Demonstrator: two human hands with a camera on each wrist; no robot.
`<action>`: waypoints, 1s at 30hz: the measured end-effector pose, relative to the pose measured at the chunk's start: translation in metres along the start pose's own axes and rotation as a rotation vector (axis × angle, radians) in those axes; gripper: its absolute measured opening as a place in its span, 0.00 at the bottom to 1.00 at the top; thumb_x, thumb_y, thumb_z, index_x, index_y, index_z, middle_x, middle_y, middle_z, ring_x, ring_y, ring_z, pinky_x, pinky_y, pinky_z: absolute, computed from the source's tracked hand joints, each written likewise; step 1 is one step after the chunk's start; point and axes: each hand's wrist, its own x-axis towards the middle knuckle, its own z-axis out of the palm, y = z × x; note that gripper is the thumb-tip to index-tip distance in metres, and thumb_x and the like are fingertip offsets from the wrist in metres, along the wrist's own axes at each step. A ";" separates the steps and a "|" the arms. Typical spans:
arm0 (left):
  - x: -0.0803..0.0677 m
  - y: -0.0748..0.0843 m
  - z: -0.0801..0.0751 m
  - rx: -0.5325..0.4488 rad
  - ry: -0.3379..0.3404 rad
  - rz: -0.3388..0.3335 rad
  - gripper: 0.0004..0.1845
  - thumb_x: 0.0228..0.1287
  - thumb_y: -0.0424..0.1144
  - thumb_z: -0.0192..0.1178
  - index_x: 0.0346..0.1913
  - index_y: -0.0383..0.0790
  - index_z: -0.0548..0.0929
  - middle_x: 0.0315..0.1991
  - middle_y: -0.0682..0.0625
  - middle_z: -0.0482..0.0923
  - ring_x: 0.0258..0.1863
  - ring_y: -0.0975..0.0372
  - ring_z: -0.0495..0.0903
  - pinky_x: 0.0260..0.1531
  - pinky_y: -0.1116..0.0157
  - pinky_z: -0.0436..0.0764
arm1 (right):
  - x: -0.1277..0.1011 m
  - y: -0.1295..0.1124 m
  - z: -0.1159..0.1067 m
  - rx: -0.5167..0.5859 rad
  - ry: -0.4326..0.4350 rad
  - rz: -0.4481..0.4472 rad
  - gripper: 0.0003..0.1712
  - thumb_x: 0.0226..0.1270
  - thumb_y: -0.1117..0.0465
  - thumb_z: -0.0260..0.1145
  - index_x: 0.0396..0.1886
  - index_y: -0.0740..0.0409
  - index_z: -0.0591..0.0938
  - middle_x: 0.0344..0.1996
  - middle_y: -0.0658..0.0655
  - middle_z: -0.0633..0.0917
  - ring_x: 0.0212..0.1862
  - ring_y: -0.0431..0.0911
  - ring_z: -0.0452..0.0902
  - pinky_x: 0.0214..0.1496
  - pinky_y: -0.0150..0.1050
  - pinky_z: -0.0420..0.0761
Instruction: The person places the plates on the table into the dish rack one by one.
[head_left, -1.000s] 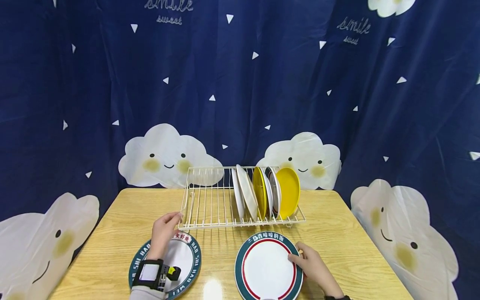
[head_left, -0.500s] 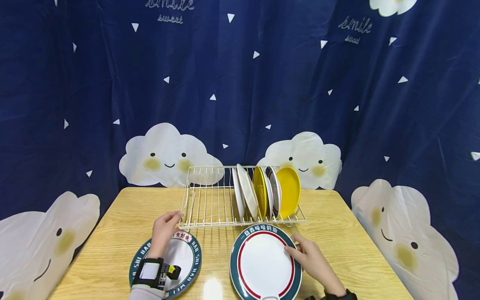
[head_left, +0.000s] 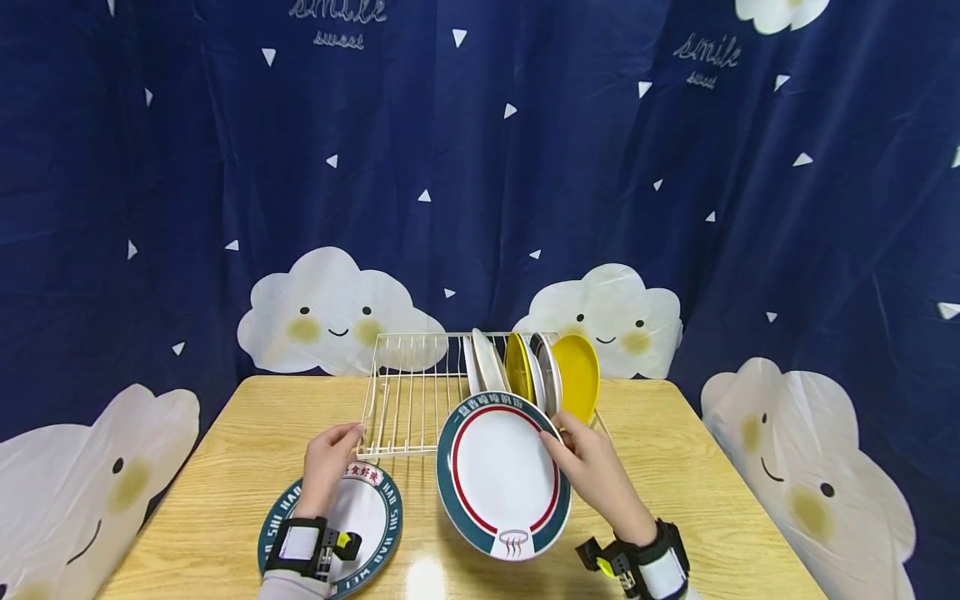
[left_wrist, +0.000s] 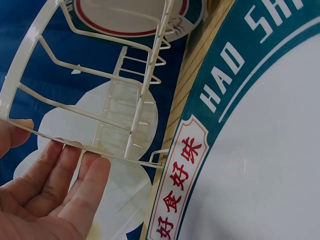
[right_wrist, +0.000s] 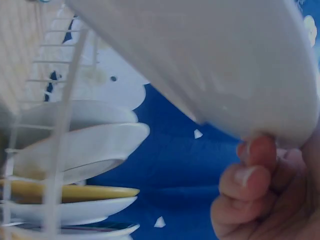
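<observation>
My right hand (head_left: 583, 460) grips the right rim of a white plate with a green and red border (head_left: 501, 473), lifted off the table and tilted up in front of the white wire dish rack (head_left: 408, 392). In the right wrist view the plate's pale underside (right_wrist: 210, 60) fills the top, with my fingers (right_wrist: 252, 175) curled under its edge. My left hand (head_left: 330, 454) holds the rack's front left corner; its fingers (left_wrist: 60, 170) touch the rack's wire rim (left_wrist: 90, 150). A second green-rimmed plate (head_left: 367, 512) lies flat on the table under that wrist.
Several white and yellow plates (head_left: 551, 383) stand upright in the rack's right half; the left slots hold nothing. The wooden table (head_left: 247, 442) is backed by a dark blue curtain with cloud figures (head_left: 480, 167).
My right hand has lifted the green and red plate off the table, tilted it upright and carried it up and left toward the rack. The left hand has stayed on the rack corner.
</observation>
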 end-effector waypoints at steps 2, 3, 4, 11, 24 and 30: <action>0.000 0.000 -0.001 0.006 0.004 0.001 0.31 0.43 0.70 0.56 0.45 0.52 0.80 0.46 0.54 0.76 0.47 0.61 0.75 0.45 0.58 0.80 | 0.010 -0.009 0.001 -0.015 0.053 -0.040 0.05 0.61 0.56 0.61 0.30 0.50 0.73 0.11 0.43 0.67 0.13 0.32 0.59 0.12 0.25 0.63; 0.000 0.000 -0.001 0.011 0.007 0.000 0.31 0.43 0.70 0.56 0.46 0.52 0.79 0.46 0.54 0.76 0.48 0.61 0.75 0.46 0.58 0.80 | 0.015 -0.012 0.002 -0.019 0.078 -0.053 0.05 0.61 0.57 0.60 0.30 0.50 0.73 0.11 0.43 0.68 0.13 0.32 0.59 0.11 0.25 0.63; 0.000 0.000 -0.001 0.013 0.010 0.000 0.31 0.43 0.70 0.56 0.46 0.53 0.80 0.46 0.55 0.76 0.47 0.61 0.75 0.45 0.59 0.80 | 0.021 -0.016 0.003 -0.027 0.108 -0.067 0.05 0.61 0.57 0.60 0.30 0.51 0.73 0.11 0.43 0.68 0.13 0.32 0.59 0.11 0.25 0.63; 0.000 0.001 0.000 -0.006 0.006 0.012 0.31 0.43 0.70 0.56 0.45 0.52 0.80 0.46 0.54 0.76 0.47 0.61 0.76 0.43 0.60 0.81 | 0.055 -0.038 0.011 -0.100 0.308 -0.165 0.06 0.59 0.61 0.61 0.28 0.56 0.72 0.10 0.46 0.62 0.12 0.34 0.53 0.10 0.25 0.55; -0.002 0.003 0.001 -0.015 0.010 -0.014 0.33 0.41 0.70 0.57 0.45 0.51 0.80 0.47 0.54 0.76 0.48 0.61 0.76 0.45 0.59 0.81 | 0.104 -0.075 0.016 -0.345 0.450 -0.331 0.07 0.59 0.63 0.54 0.23 0.57 0.68 0.07 0.50 0.63 0.10 0.41 0.58 0.09 0.30 0.54; -0.001 0.002 0.000 -0.019 0.011 -0.012 0.31 0.41 0.70 0.58 0.43 0.52 0.81 0.45 0.54 0.77 0.47 0.61 0.76 0.44 0.60 0.81 | 0.127 -0.084 0.035 -0.506 0.438 -0.401 0.07 0.58 0.64 0.51 0.21 0.58 0.67 0.05 0.50 0.62 0.08 0.42 0.59 0.07 0.32 0.54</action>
